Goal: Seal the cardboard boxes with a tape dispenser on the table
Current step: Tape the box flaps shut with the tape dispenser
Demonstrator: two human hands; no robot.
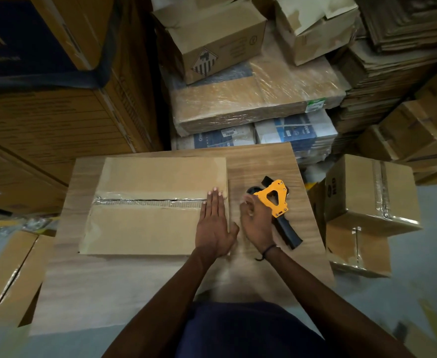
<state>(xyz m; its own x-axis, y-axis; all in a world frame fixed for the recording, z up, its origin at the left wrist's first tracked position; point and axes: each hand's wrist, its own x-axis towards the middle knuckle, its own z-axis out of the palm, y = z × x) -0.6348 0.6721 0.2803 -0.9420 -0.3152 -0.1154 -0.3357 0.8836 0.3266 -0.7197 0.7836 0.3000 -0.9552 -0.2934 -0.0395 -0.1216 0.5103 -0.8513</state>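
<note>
Cardboard box [155,205]: one, flat-topped, lying on the left and middle part of the table [261,161], its far edge near the table's far edge. Clear tape [147,201] runs along the centre seam from the left end toward the right end.

Left hand [213,223]: laid flat, fingers straight and together, pressing on the box top at its right end, fingertips over the seam; it holds nothing.

Tape dispenser [275,202]: yellow frame, dark handle, lying on the table near its right edge, just beside the box's right end.

Right hand [254,223]: blurred, fingers curled, touching or very close to the dispenser's left side; whether it has closed around anything cannot be told.

Surroundings: taped box [372,192] beyond the table's right edge; stacked cartons [44,120] on the left; wrapped bundles [251,99] past the far edge.
</note>
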